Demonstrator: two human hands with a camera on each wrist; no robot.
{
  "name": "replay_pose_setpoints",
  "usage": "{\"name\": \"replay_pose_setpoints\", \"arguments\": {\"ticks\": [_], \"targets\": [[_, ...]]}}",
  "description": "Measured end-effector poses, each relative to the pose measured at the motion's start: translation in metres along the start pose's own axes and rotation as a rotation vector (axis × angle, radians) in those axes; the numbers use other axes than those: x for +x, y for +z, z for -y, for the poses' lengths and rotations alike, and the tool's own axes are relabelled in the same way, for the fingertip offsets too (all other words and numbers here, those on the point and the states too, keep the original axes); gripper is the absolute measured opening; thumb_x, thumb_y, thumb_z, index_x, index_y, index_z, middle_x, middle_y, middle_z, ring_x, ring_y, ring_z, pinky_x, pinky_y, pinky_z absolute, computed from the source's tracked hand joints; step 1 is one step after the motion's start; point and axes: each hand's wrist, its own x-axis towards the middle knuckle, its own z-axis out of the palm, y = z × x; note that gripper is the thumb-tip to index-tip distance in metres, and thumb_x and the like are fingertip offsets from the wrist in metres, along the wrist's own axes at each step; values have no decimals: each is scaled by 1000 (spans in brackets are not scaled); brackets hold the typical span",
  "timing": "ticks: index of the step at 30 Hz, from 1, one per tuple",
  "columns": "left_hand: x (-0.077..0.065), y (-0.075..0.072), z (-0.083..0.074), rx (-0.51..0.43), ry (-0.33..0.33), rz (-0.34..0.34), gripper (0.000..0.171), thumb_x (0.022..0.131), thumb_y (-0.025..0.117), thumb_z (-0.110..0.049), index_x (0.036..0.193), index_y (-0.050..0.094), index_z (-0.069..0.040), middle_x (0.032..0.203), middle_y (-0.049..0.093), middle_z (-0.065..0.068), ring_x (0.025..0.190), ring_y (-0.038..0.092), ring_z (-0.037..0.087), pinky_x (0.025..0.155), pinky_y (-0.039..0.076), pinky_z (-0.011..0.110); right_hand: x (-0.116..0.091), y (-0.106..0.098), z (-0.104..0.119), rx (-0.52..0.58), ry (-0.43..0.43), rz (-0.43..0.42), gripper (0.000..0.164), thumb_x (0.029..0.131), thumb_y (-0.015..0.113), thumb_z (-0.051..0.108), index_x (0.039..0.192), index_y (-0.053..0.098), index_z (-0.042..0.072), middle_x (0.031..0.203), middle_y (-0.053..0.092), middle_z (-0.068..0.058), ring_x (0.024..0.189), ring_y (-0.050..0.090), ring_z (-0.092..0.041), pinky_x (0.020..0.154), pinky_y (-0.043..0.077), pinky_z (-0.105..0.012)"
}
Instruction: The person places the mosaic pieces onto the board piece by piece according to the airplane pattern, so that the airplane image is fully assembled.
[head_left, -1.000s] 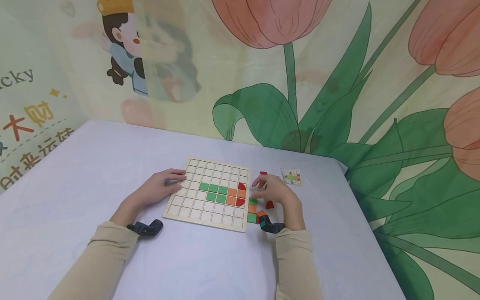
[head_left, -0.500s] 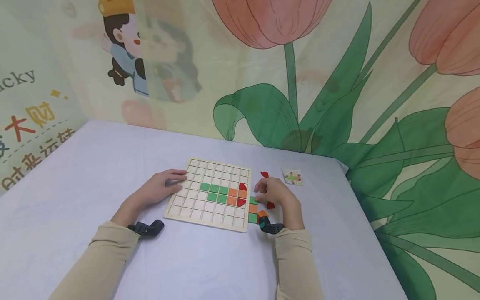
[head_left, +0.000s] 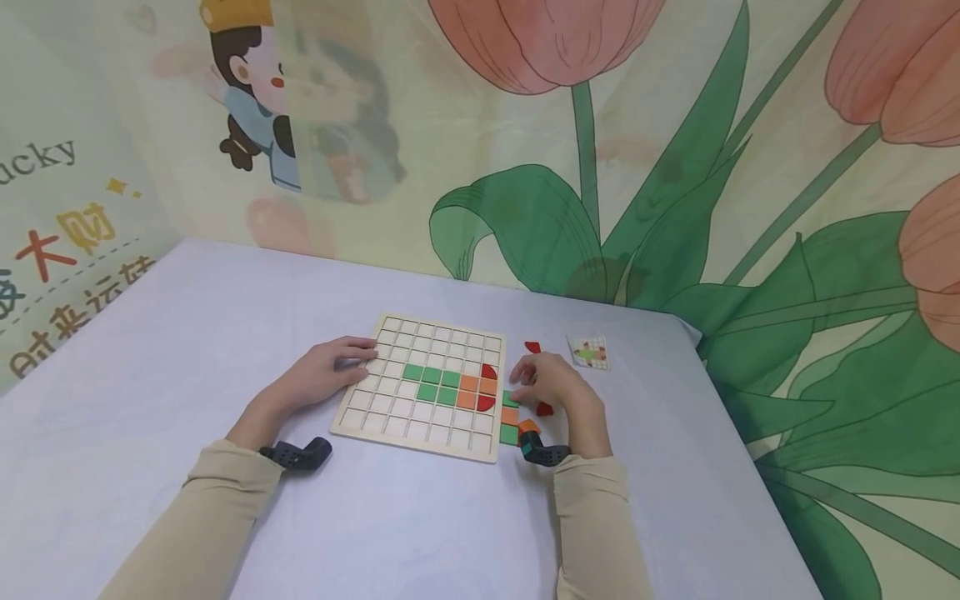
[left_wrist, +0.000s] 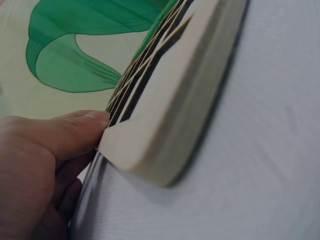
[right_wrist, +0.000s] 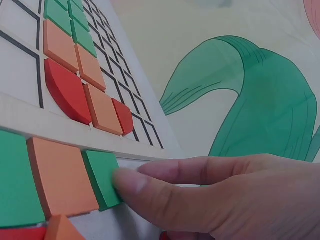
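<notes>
A wooden grid board [head_left: 412,448] lies on the table, bearing a pattern of green tiles [head_left: 431,376], orange tiles [head_left: 467,398] and red curved pieces [head_left: 486,403]. My left hand [head_left: 318,373] rests at the board's left edge, its thumb [left_wrist: 95,122] touching the rim in the left wrist view. Beside the right edge, my right hand [head_left: 551,383] reaches down with the thumb [right_wrist: 132,182] against a loose green tile [right_wrist: 102,180]. The index finger extends beyond that tile, and the other fingers are partly hidden.
A loose orange tile [right_wrist: 62,175] and another green tile [head_left: 508,434] line the board's right side. Loose red pieces [head_left: 532,347] lie near the right hand. A small pattern card [head_left: 590,353] is farther right. A patterned backdrop [head_left: 525,200] rises behind the table.
My right hand has drawn back slightly to the right from the board's edge, and its thumb now lies at the loose green tile. The left hand stays at the board.
</notes>
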Motion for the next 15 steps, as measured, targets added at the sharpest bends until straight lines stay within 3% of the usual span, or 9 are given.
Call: {"name": "replay_pose_setpoints", "arguments": {"ticks": [5,11,15], "targets": [[-1,-3,1,6,-5,-2,41,94,58,-22,132,56,-6,147,44,9,141,28,38,115,22,57,0,0,4,20,2,-33,20,79,78,20,96,69,19,93,63,-2,89,55,-20,74,54,-28],[-2,-3,3,7,20,-1,39,94,58,-20,130,57,-5,146,45,10,141,29,38,115,22,57,-2,1,5,17,-18,57,25,77,79,19,99,68,19,95,63,-2,89,55,-20,71,54,-26],[-2,-1,3,12,43,2,39,95,57,-20,130,57,-6,146,45,10,140,30,37,115,22,56,-2,1,3,5,-15,50,23,79,78,18,100,68,18,95,63,-2,88,55,-19,73,55,-27]]}}
